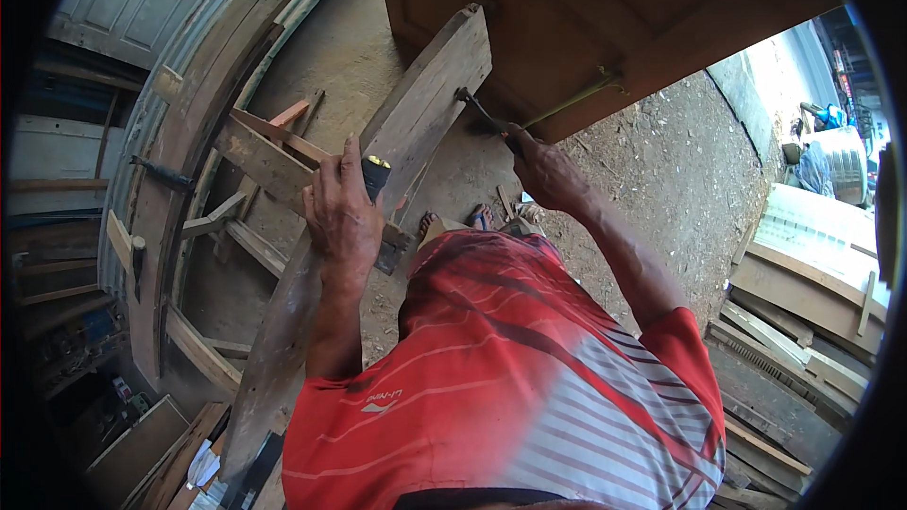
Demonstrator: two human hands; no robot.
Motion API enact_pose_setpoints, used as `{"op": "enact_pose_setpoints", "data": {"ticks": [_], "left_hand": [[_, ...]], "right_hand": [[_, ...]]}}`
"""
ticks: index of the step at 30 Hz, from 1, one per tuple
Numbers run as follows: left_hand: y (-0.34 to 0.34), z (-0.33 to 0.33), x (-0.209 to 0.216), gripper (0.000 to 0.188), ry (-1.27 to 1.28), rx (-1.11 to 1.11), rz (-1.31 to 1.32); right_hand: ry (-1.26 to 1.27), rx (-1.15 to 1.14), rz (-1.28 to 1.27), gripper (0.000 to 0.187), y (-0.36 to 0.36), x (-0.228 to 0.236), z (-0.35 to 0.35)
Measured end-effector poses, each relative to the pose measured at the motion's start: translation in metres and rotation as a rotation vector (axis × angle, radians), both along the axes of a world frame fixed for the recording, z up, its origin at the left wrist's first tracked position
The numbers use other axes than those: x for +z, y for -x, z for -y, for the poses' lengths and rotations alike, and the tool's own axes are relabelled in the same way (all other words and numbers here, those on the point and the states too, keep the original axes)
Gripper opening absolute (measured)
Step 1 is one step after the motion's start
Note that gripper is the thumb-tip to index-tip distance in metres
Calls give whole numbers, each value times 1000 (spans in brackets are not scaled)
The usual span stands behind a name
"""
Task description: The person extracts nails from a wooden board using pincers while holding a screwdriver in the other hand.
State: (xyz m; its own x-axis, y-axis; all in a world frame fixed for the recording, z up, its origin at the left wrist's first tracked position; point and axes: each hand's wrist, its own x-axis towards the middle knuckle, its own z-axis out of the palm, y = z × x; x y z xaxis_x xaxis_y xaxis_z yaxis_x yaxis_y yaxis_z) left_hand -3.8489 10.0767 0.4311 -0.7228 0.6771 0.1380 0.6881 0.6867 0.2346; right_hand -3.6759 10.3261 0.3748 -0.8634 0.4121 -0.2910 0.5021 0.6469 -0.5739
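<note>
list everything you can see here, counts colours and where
plank: 1, grey-brown, long, running from lower left up to centre top
hammer: 1, dark, head against the plank's upper right edge
tool handle: 1, black with yellow end, on the plank by the left hand
wooden frame: 1, brown, left on the ground
door: 1, brown, top
stacked boards: several, grey and brown, right
dirt floor: brown, centre
shirt: 1, red with grey stripes, bottom centre
feet: 2, on the floor below the plank
left hand: gripping the tool handle
right hand: gripping the hammer
</note>
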Motion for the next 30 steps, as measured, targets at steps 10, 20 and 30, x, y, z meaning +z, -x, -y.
{"op": "enact_pose_setpoints", "data": {"ticks": [10,20,30], "left_hand": [[8,0,1,76,17,25,55],[39,6,-17,74,-3,3,46],[18,2,-11,83,40,-3,1]], "right_hand": [[145,-111,-56,51,-7,7,-13],[296,-200,32,54,-14,-16,-11],[14,-109,-130,46,-9,-29,-39]]}}
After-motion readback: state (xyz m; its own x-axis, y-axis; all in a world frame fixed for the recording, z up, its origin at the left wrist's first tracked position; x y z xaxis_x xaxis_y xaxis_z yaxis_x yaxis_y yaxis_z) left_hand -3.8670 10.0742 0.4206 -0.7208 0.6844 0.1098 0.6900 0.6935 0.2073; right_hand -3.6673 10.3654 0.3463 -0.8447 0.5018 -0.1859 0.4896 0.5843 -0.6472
